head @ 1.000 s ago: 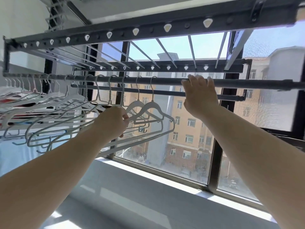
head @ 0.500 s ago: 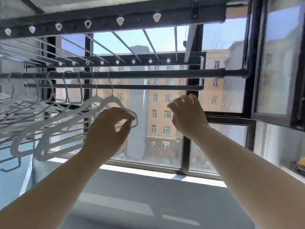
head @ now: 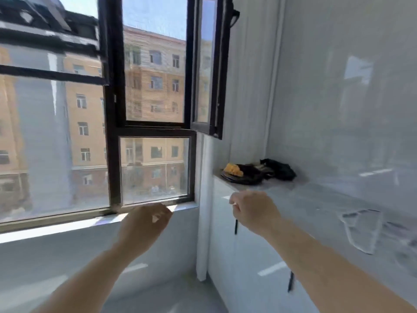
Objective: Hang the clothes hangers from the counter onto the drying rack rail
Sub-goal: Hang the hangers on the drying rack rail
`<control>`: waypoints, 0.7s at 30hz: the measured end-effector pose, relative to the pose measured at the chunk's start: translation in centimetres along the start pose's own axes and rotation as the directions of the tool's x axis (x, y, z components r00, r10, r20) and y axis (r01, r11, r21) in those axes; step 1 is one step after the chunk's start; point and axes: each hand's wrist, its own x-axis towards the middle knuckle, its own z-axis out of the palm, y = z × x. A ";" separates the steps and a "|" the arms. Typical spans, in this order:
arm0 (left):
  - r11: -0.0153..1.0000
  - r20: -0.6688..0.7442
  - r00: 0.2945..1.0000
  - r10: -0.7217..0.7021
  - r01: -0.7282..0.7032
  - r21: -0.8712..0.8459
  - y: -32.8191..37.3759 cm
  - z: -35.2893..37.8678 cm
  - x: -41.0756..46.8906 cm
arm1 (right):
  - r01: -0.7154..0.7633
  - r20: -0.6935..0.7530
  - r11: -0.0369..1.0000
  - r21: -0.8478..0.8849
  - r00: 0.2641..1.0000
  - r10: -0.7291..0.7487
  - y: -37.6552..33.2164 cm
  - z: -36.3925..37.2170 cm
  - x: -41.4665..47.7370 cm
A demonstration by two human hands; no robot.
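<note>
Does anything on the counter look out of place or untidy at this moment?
A dark crumpled heap with an orange piece lies at the far end of the counter, near the open window; it looks untidy there. Blur hides what it is.

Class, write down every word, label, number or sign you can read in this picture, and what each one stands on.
No text is readable anywhere.
The orange-brick building beyond the black-framed window carries no legible sign.
The dark bundle with a yellow piece on the pale grey counter shows no label; it is blurred.
</note>
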 end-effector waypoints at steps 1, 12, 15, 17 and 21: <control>1.000 0.043 0.999 -0.003 0.003 -0.018 0.9 2.2 0.4 | -0.072 0.036 0.997 -0.002 0.997 0.072 2.7 0.7 -1.4; 0.989 0.441 0.896 0.055 0.014 -0.150 11.4 23.7 0.2 | -0.681 0.178 0.730 -0.063 0.712 0.679 21.4 5.4 -16.6; 0.984 0.496 0.862 0.104 -0.018 -0.175 13.5 27.9 -0.1 | -0.716 0.183 0.695 -0.069 0.675 0.714 22.5 6.8 -18.1; 0.984 0.524 0.842 0.131 -0.047 -0.170 14.6 30.6 -0.2 | -0.730 0.197 0.678 -0.082 0.655 0.729 23.0 7.8 -18.8; 0.981 0.529 0.832 0.166 -0.083 -0.178 16.1 35.3 0.0 | -0.771 0.176 0.626 -0.114 0.604 0.777 24.8 9.4 -19.5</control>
